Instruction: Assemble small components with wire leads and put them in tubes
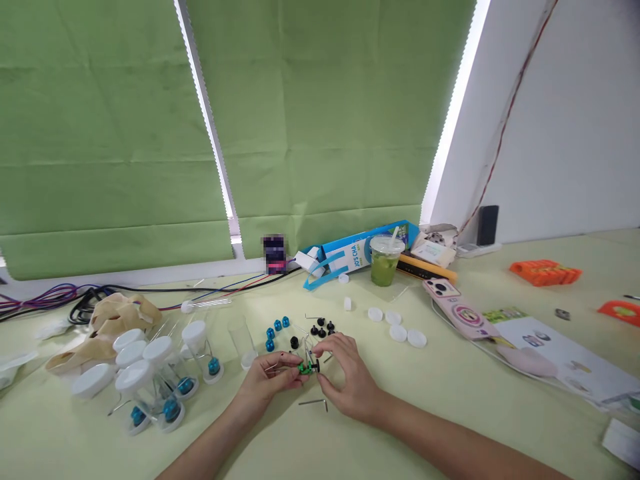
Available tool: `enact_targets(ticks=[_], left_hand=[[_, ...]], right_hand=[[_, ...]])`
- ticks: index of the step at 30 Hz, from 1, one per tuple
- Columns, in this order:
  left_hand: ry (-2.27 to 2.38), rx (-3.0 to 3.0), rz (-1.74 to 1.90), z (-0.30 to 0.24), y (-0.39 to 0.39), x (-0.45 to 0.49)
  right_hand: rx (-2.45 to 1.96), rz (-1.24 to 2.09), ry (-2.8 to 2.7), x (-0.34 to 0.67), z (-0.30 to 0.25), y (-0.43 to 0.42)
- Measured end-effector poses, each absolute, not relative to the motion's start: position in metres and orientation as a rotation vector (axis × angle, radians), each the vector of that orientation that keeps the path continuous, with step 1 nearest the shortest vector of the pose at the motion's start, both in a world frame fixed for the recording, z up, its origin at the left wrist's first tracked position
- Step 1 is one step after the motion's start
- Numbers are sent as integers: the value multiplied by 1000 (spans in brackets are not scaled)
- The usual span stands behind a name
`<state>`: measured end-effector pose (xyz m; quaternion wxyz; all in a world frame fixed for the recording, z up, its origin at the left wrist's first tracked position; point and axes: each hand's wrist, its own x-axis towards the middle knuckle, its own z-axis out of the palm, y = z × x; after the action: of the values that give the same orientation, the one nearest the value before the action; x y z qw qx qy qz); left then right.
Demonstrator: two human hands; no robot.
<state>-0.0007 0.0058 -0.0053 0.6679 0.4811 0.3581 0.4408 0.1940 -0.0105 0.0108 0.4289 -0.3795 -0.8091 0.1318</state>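
Between the fingers of my left hand (pixel 274 375) is a small green part (pixel 304 368), pinched near the table. My right hand (pixel 349 379) meets it from the other side, thumb and forefinger closed on a small black knob (pixel 315 366) at the green part's right end. Just beyond the fingers lie several black screw-like pieces (pixel 323 330) and a black round cap (pixel 295 342). Several blue round parts (pixel 271 333) sit to their left. An L-shaped hex key (pixel 314 402) rests on the table below my hands.
Clear tubes with white caps (pixel 134 377), holding blue parts, stand at left beside an open clear tube (pixel 242 343). White caps (pixel 398 333) lie right of centre. Behind are a green drink cup (pixel 385 261) and blue bag (pixel 350 257); a pink phone (pixel 460 310) lies at right.
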Motion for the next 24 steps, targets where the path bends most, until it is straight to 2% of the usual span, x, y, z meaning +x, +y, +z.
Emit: enact_targets(ticks=[24], left_hand=[[810, 1097, 994, -1, 4, -1]], right_hand=[[-946, 333, -1998, 194, 11, -10]])
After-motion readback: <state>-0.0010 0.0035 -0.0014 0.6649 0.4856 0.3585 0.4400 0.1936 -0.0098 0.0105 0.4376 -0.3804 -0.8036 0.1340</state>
